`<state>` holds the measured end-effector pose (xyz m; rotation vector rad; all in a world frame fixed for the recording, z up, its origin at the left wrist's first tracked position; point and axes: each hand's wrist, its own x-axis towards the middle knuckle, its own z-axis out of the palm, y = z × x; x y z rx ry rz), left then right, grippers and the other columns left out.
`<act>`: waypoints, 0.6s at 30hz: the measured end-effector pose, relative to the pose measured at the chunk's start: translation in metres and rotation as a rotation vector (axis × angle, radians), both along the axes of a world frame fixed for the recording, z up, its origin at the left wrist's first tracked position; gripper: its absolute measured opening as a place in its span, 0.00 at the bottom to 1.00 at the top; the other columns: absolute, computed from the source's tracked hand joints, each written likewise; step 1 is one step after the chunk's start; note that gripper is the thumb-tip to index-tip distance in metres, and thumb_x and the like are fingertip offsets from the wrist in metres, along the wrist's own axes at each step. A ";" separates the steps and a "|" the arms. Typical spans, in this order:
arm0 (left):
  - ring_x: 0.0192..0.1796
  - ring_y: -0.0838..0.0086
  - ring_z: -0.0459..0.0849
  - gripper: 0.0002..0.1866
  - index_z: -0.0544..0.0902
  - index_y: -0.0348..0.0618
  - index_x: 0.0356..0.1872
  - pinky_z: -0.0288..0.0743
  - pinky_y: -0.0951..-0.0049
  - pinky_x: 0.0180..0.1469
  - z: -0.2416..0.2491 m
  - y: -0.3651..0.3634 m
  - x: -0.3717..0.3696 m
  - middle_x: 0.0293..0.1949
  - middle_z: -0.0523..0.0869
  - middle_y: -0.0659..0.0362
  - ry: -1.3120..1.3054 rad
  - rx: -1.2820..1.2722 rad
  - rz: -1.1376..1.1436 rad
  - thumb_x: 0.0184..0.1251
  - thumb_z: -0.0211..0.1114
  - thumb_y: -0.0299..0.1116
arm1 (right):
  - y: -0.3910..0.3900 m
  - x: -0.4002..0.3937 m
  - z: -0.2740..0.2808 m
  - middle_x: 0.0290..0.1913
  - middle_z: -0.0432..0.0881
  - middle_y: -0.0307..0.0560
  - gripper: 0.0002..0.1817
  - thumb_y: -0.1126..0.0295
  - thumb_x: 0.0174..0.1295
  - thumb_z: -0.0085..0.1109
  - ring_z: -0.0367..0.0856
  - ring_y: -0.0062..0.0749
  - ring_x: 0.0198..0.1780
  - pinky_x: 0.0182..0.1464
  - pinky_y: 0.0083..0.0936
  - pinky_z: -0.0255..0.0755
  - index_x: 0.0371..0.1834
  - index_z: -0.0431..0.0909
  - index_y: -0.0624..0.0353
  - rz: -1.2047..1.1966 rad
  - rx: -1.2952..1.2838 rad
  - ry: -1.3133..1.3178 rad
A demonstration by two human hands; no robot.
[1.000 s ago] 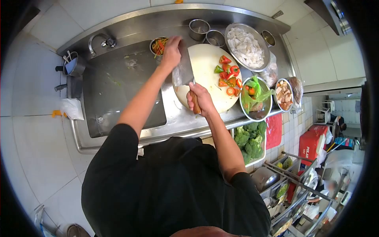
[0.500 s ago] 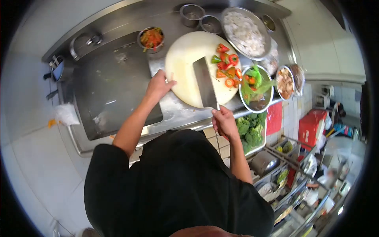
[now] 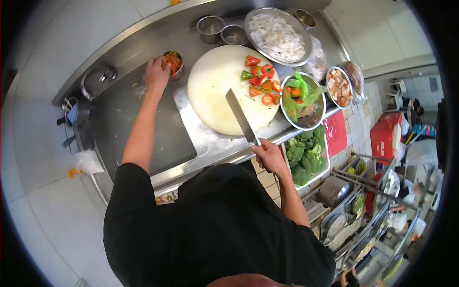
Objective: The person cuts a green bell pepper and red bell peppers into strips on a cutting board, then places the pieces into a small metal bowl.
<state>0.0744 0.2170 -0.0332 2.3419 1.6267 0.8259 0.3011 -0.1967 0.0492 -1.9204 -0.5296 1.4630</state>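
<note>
My left hand [image 3: 157, 75] is at the left rim of a small metal bowl [image 3: 178, 74], its fingers and thumb closed over the edge. Thin red, orange and green vegetable strips [image 3: 172, 60] fill that bowl. In my right hand [image 3: 269, 156] is the handle of a cleaver [image 3: 241, 116]. Its blade lies over the near part of a round white cutting board [image 3: 210, 91], pointing away from me. Cut red and green peppers [image 3: 260, 76] sit in a group on the board's right side, apart from the blade.
A large bowl of white strips [image 3: 277, 38] and two small metal pots [image 3: 210, 27] stand behind the board. To the right are a colander with a green bag [image 3: 306, 98] and a bowl of brownish chunks [image 3: 339, 88]. Broccoli [image 3: 306, 155] fills a lower tray. Left is a sink [image 3: 119, 119].
My left hand has left the cutting board's edge and moved up and left to the bowl of vegetable strips. The cleaver has drawn slightly toward me, its blade tilting more. The view has shifted.
</note>
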 end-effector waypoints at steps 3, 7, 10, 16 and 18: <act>0.49 0.56 0.88 0.20 0.88 0.45 0.57 0.82 0.57 0.55 0.030 -0.020 0.037 0.52 0.88 0.51 -0.100 -0.038 -0.124 0.69 0.71 0.43 | -0.021 0.000 0.006 0.22 0.76 0.36 0.20 0.63 0.73 0.67 0.73 0.20 0.18 0.21 0.23 0.67 0.62 0.83 0.63 -0.016 0.039 -0.033; 0.46 0.58 0.89 0.17 0.90 0.43 0.53 0.83 0.60 0.53 0.029 -0.061 0.098 0.53 0.89 0.50 -0.302 -0.439 -0.450 0.67 0.73 0.38 | -0.045 0.008 0.013 0.21 0.76 0.36 0.19 0.65 0.72 0.66 0.74 0.20 0.18 0.21 0.23 0.67 0.61 0.83 0.63 -0.042 -0.027 -0.017; 0.52 0.55 0.87 0.15 0.89 0.41 0.50 0.81 0.59 0.58 0.016 -0.095 0.152 0.52 0.88 0.50 -0.242 -0.419 -0.691 0.63 0.75 0.34 | -0.060 0.017 0.020 0.21 0.76 0.36 0.18 0.66 0.72 0.64 0.74 0.21 0.18 0.21 0.23 0.68 0.61 0.83 0.61 -0.043 -0.020 0.006; 0.59 0.54 0.82 0.18 0.89 0.40 0.50 0.76 0.56 0.65 0.005 -0.116 0.199 0.54 0.86 0.51 -0.077 -0.189 -0.673 0.57 0.69 0.24 | -0.084 0.027 -0.004 0.22 0.77 0.36 0.15 0.66 0.74 0.63 0.75 0.20 0.18 0.21 0.22 0.70 0.59 0.82 0.59 -0.093 -0.032 0.088; 0.61 0.53 0.82 0.19 0.88 0.42 0.52 0.76 0.57 0.66 0.022 -0.102 0.202 0.56 0.85 0.51 -0.060 -0.237 -0.581 0.57 0.66 0.22 | -0.086 0.031 -0.006 0.22 0.79 0.37 0.10 0.65 0.74 0.63 0.76 0.21 0.18 0.21 0.22 0.70 0.50 0.82 0.60 -0.097 -0.022 0.114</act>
